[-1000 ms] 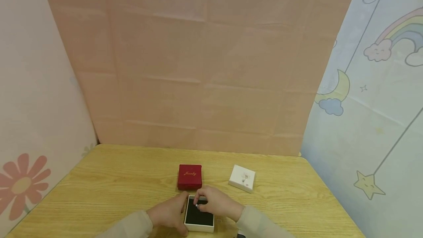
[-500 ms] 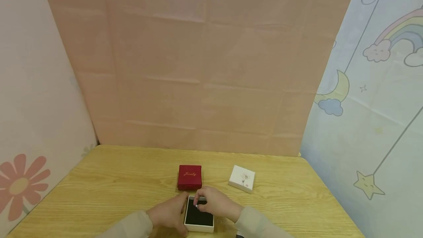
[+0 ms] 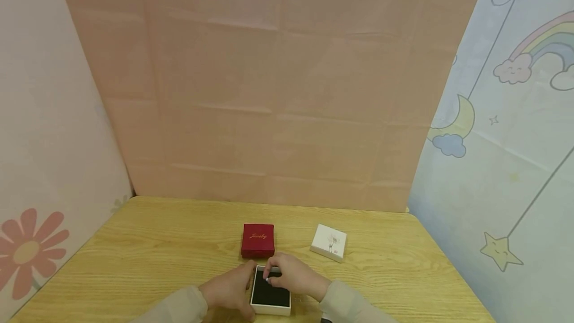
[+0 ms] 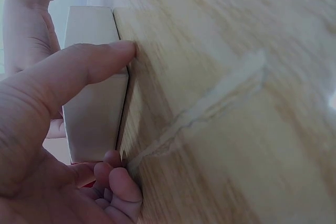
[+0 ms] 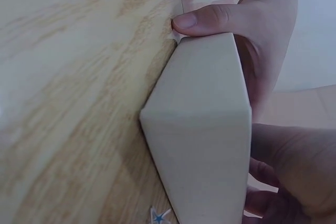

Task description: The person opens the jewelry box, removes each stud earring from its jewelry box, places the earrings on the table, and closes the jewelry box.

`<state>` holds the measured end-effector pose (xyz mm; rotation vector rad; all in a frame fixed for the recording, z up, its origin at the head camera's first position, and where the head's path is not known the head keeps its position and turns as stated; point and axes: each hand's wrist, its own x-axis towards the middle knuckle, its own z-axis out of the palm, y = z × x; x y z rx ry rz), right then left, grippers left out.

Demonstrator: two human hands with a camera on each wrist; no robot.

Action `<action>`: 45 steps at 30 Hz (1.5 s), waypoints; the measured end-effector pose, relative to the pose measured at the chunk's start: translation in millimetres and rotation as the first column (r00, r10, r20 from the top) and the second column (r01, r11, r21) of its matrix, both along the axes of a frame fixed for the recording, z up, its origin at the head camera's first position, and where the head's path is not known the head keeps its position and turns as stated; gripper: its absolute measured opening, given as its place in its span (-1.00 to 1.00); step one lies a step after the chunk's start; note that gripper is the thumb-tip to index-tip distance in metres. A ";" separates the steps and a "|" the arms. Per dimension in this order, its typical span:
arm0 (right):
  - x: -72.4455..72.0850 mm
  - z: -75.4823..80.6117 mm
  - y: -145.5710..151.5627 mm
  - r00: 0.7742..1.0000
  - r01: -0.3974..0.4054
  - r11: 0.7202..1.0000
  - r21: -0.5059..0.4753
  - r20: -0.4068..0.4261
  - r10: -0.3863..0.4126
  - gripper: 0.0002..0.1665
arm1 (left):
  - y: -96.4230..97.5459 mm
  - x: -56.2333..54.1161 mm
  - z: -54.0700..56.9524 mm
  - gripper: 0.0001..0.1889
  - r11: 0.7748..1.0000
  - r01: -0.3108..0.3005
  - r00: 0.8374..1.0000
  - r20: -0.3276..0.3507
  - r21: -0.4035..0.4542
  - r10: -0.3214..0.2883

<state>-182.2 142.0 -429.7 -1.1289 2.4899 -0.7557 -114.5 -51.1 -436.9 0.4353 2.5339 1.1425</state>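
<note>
A white open box (image 3: pixel 270 310) with a black pad (image 3: pixel 270 295) inside stands near the front of the table. My left hand (image 3: pixel 229 288) grips its left side, thumb at the near corner and fingers toward the far corner; the left wrist view shows the thumb (image 4: pixel 100 64) against the box wall (image 4: pixel 97 124). Over the pad, my right hand (image 3: pixel 293 275) pinches a small shiny white piece (image 3: pixel 267 279) between thumb and forefinger; it is too small to tell its kind. The right wrist view shows the right hand (image 5: pixel 299 166) above the box, its fingertips hidden behind the wall (image 5: pixel 199 150).
Behind the box lies a red box (image 3: pixel 257 240) lettered "Jewelry". A white lid (image 3: pixel 329 242) with a flower print lies to its right. A clear plastic strip (image 4: pixel 210 100) is on the table at left. A blue star piece (image 5: pixel 159 216) lies by the box's right side.
</note>
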 end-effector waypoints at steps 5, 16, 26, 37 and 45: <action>-1.0 -1.2 0.4 1.000 -0.008 1.000 -0.002 0.007 0.008 -0.88 | -0.1 -0.1 0.1 -0.25 1.000 -0.003 1.000 0.008 0.000 0.003; 0.1 -0.6 4.8 0.999 -0.034 0.999 -0.043 0.009 0.035 -0.96 | 0.3 0.0 0.4 -0.24 1.000 -0.008 1.000 0.007 -0.007 0.008; -1.6 13.7 15.7 0.998 -0.045 0.981 -0.186 0.040 0.053 -0.94 | 1.4 3.5 0.2 -0.23 0.999 -0.010 1.000 -0.024 0.032 0.011; 1.9 27.4 39.8 0.994 -0.028 0.963 -0.269 0.096 0.055 -0.85 | 2.4 4.8 1.2 -0.23 0.999 -0.024 0.999 -0.024 0.033 0.025; -0.5 30.7 60.3 0.997 -0.007 0.957 -0.290 0.073 0.029 -0.78 | 3.1 5.1 -1.1 -0.21 1.000 -0.020 0.998 -0.064 0.006 0.020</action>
